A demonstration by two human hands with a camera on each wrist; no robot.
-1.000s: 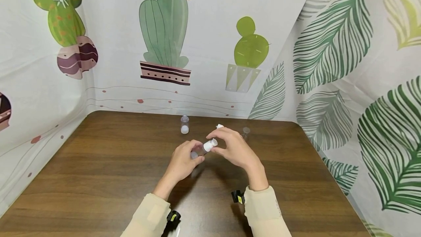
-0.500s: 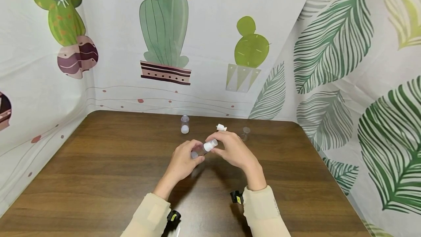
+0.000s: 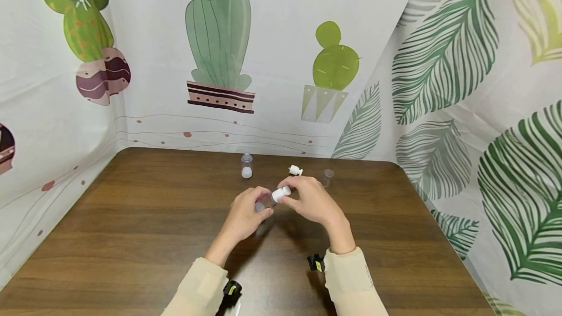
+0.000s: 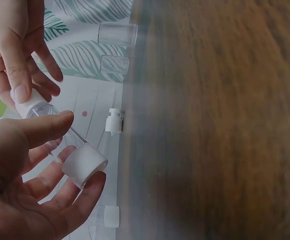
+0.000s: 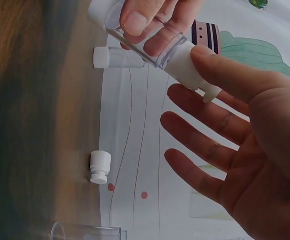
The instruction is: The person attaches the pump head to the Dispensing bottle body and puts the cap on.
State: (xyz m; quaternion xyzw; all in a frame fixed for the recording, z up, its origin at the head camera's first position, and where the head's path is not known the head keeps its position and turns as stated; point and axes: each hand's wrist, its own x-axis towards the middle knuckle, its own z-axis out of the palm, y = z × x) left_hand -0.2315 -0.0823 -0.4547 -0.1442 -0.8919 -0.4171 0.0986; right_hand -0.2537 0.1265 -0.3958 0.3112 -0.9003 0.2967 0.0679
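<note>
My left hand (image 3: pixel 246 211) grips a small clear bottle (image 5: pixel 159 56) with a white base (image 4: pixel 85 164), tilted above the table. Its thumb lies along one side of the clear body, the fingers round the other. On the bottle's neck sits a white pump top (image 5: pixel 184 67), which my right hand (image 3: pixel 313 204) pinches between thumb and index finger. The other right fingers are spread apart in the right wrist view. Pump top and neck are in line, right against each other.
On the wooden table (image 3: pixel 153 233), a second clear bottle (image 3: pixel 247 166) with white in its lower part stands at the back. To its right lies another white pump top (image 3: pixel 295 170). Two clear caps (image 4: pixel 117 34) are near the right hand, by the patterned cloth backdrop (image 3: pixel 281 52).
My right hand has shifted slightly down, its fingers moving on the pump top, which has turned a little. The loose pump top behind shows more fully. My left hand stays still.
</note>
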